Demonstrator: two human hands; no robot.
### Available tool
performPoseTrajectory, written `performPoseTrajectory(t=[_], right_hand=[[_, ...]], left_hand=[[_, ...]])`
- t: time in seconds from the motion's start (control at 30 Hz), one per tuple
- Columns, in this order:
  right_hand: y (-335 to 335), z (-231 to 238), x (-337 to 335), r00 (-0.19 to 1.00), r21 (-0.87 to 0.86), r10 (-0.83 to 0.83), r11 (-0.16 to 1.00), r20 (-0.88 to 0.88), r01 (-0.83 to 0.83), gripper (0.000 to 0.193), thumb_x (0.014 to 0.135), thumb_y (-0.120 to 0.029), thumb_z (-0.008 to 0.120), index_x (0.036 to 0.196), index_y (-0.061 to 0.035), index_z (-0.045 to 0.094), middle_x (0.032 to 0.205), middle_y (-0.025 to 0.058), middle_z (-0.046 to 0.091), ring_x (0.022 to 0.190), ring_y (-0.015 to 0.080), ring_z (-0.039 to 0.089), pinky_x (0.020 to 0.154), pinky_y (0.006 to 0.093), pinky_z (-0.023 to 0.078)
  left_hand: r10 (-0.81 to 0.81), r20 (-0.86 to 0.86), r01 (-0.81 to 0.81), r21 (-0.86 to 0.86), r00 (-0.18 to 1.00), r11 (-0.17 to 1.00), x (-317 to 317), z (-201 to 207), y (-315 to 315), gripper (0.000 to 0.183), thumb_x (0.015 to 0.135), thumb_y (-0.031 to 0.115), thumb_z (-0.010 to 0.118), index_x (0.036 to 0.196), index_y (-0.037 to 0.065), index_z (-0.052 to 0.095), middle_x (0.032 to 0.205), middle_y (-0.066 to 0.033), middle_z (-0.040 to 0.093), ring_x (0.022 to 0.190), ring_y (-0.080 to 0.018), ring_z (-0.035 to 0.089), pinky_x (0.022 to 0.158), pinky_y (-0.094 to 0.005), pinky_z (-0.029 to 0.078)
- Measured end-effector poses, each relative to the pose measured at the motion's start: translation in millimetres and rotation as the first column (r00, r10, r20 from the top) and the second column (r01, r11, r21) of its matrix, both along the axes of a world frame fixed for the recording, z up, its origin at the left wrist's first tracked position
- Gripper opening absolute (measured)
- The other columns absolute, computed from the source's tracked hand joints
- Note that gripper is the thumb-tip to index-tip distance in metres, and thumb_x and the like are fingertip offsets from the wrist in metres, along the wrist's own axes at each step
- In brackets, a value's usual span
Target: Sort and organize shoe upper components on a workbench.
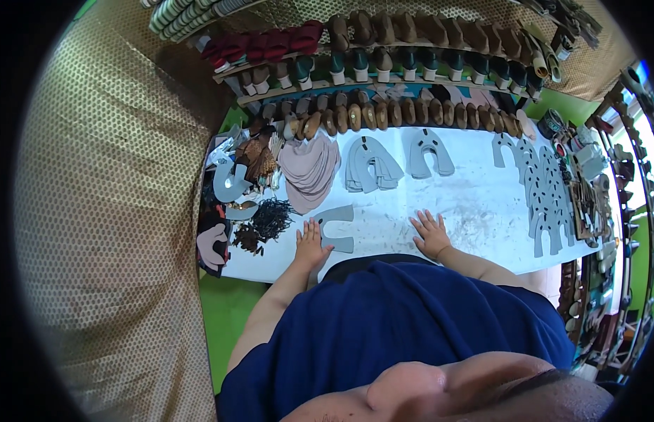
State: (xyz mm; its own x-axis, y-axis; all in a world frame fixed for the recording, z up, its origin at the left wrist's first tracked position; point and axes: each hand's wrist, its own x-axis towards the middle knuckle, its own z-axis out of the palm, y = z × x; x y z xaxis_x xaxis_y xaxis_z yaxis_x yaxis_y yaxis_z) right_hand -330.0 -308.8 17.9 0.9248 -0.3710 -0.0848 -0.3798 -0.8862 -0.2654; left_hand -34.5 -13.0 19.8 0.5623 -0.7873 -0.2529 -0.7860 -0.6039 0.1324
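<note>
Grey U-shaped piece (335, 243) against left hand (311, 246); right hand (431, 237) apart

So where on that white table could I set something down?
The widest bare patch of the white table lies between the right hand and the dark-spotted grey pieces at the right end. A narrower one separates that hand from the grey U-shaped piece by the left hand. The left side is crowded: pink stack, dark tangle.

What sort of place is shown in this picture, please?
Probably a small shoemaking workshop: rows of brown shoe-shaped forms line the back of the white table, and flat grey U-shaped pieces, perhaps parts for shoe uppers, lie on it.
</note>
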Motion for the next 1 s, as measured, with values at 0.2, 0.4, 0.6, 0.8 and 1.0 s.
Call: performPoseTrajectory(t=[0.2,0.4,0.6,0.8,1.0], right_hand=[[-3.5,-1.3,0.7,1.0,0.021,0.002,1.0,0.029,-0.002,0.06,0.095,-0.041,0.049,0.15,-0.0217,0.034,0.158,0.0089,0.026,0.149,0.0303,0.015,0.117,0.0583,0.009],[-3.9,-0.1,0.7,0.999,0.019,0.01,1.0,0.031,-0.011,0.059,0.095,-0.041,0.049,0.15,-0.0212,0.035,0.158,0.0092,0.027,0.149,0.0302,0.016,0.117,0.0583,0.009],[-2.2,-1.0,-2.0,1.0,0.008,0.004,1.0,0.031,-0.005,0.059,0.095,-0.04,0.049,0.15,-0.0214,0.035,0.158,0.0088,0.027,0.148,0.0296,0.016,0.118,0.0578,0.009],[0.2,-2.6,-0.9,0.999,-0.008,0.002,1.0,0.032,-0.002,0.059,0.095,-0.039,0.049,0.15,-0.0217,0.035,0.158,0.0079,0.028,0.148,0.0291,0.017,0.118,0.0573,0.01],[2.6,-2.0,-2.5,1.0,-0.037,-0.003,0.999,0.026,0.004,0.058,0.096,-0.038,0.048,0.15,-0.0218,0.034,0.158,0.0075,0.027,0.148,0.0286,0.017,0.118,0.0561,0.01]], left_hand=[[0.084,-0.014,-0.084,-0.037,0.996,0.996,-5.9,9.7,-9.5,0.09,0.089,0.05,0.056,0.154,0.002,0.015,0.163,-0.0153,0.008,0.15,-0.0326,0.004,0.118,-0.0541,0.003],[0.1,-0.018,-0.098,0.079,0.995,0.992,-9.0,11.7,-18.3,0.086,0.091,0.048,0.055,0.154,0.006,0.015,0.163,-0.0122,0.007,0.151,-0.0305,0.004,0.118,-0.0557,0.0],[0.072,-0.014,-0.071,0.071,0.997,0.995,-6.3,15.3,-9.2,0.086,0.091,0.047,0.055,0.155,0.007,0.015,0.164,-0.0112,0.007,0.151,-0.0296,0.004,0.118,-0.0552,0.001],[0.269,0.036,-0.268,-0.03,0.963,0.963,-2.7,10.9,64.7,0.089,0.09,0.048,0.056,0.156,0.008,0.012,0.164,-0.0126,0.003,0.151,-0.031,0.001,0.118,-0.0557,0.0],[0.615,0.084,-0.62,0.131,0.784,0.773,30.0,10.7,153.1,0.098,0.088,0.06,0.052,0.156,0.01,0.004,0.164,-0.0112,-0.008,0.15,-0.0328,-0.008,0.117,-0.0579,0.0]])
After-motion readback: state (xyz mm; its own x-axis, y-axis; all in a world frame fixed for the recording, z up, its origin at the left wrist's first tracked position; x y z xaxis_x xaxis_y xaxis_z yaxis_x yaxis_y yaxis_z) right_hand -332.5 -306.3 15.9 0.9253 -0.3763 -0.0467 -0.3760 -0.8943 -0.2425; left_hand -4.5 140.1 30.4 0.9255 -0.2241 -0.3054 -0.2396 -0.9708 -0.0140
